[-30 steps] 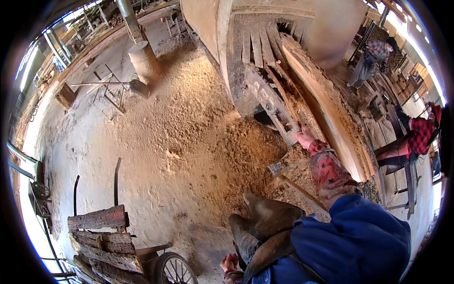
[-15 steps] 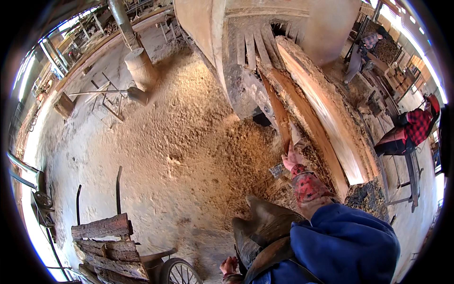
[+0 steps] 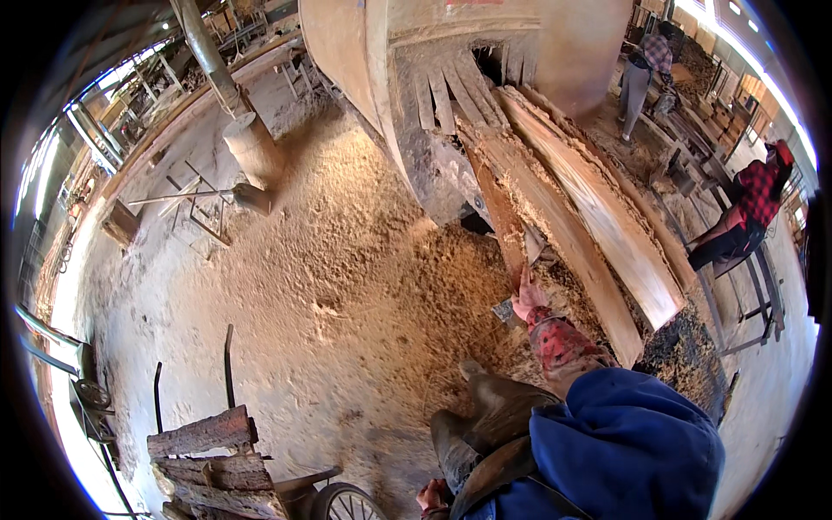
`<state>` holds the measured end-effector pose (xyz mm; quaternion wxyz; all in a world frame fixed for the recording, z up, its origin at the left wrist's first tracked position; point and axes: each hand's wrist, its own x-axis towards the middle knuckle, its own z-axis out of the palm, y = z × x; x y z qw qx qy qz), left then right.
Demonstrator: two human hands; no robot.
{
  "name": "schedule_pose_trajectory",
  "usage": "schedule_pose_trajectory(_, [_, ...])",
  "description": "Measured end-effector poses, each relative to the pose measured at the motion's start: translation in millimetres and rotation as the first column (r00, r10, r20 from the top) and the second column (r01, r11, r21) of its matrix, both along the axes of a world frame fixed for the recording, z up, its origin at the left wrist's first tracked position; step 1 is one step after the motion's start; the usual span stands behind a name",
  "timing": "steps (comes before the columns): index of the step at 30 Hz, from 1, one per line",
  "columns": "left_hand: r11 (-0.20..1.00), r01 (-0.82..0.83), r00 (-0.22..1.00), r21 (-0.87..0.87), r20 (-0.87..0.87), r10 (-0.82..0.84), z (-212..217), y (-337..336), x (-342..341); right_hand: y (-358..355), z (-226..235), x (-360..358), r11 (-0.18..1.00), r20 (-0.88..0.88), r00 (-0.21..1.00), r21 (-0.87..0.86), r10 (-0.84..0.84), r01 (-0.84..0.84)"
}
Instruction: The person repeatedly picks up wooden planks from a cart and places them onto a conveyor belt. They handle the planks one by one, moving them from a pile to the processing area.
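Note:
My right hand (image 3: 528, 300) is closed around the near end of a narrow reddish-brown wood strip (image 3: 501, 212). The strip slants out from beneath the hanging flaps (image 3: 457, 91) of a large, dusty beige machine (image 3: 360, 78). Right of it, a long sawn board (image 3: 568, 238) and a wider pale board (image 3: 611, 230) lie side by side, loose sawdust along their edges. A rougher slab (image 3: 654, 234) rests against the pale board's far side. Low beside my leg, my left hand (image 3: 432, 496) hangs with its fingers curled; nothing shows in it.
Sawdust (image 3: 347, 251) covers the floor left of the machine. A cart with bark-covered slabs (image 3: 212, 468) and a spoked wheel (image 3: 345, 503) stands at the lower left. A metal post on a round base (image 3: 251, 147) rises behind. Two people (image 3: 763, 195) work beyond the boards at right.
My view has shifted slightly. The pale board and the slab beside it now show more clearly apart. My right hand keeps its hold on the strip. The farther person has straightened up.

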<state>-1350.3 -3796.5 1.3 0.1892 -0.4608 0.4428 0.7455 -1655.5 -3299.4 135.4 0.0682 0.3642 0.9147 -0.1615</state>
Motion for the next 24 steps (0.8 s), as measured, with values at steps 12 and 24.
schedule_pose_trajectory(12, [0.996,-0.084,0.996,0.016,0.016,0.084,6.7,-14.3,-2.6,12.1,-17.0,16.6,0.998,0.03,0.999,0.061,0.026,-0.028])
schedule_pose_trajectory(24, [0.999,0.003,0.995,-0.049,0.098,0.002,0.4,-32.9,9.4,28.6,-55.1,41.6,0.992,-0.076,0.993,0.096,0.09,-0.083])
